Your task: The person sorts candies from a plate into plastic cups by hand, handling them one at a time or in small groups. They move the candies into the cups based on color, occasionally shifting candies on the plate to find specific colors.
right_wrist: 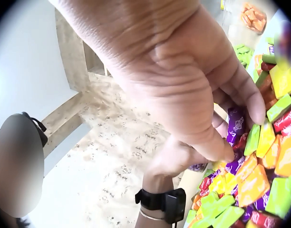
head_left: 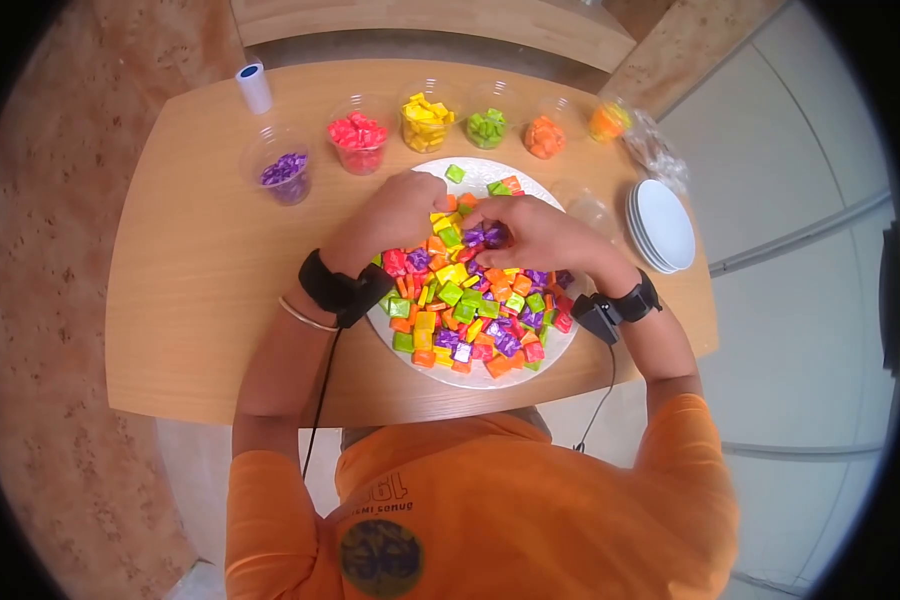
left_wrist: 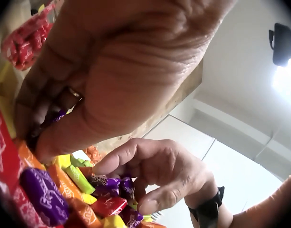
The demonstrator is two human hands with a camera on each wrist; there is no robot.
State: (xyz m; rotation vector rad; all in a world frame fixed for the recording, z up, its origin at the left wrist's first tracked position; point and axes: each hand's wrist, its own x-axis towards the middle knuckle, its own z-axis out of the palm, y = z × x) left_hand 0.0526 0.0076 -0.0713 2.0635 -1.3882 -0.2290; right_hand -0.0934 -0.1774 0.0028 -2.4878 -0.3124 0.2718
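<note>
A large white plate point(head_left: 490, 170) holds a heap of wrapped candies in purple, red, orange, yellow and green. Over its far left part, my left hand point(head_left: 405, 212) has its fingers curled down into the heap. A bit of purple wrapper point(left_wrist: 57, 115) shows between its thumb and fingers in the left wrist view. My right hand point(head_left: 542, 236) reaches in from the right, thumb and fingers around purple candies point(head_left: 482, 237). In the right wrist view, one purple candy point(right_wrist: 236, 124) stands between that thumb and the fingers. The two hands are close together.
Behind the plate stand clear cups of purple point(head_left: 284, 175), red point(head_left: 358, 140), yellow point(head_left: 427, 124), green point(head_left: 487, 127) and orange candies point(head_left: 545, 137). A mixed cup point(head_left: 608, 121) and a crumpled clear bag point(head_left: 654, 150) are farther right, near stacked white plates point(head_left: 665, 225). A white cylinder point(head_left: 254, 90) stands back left.
</note>
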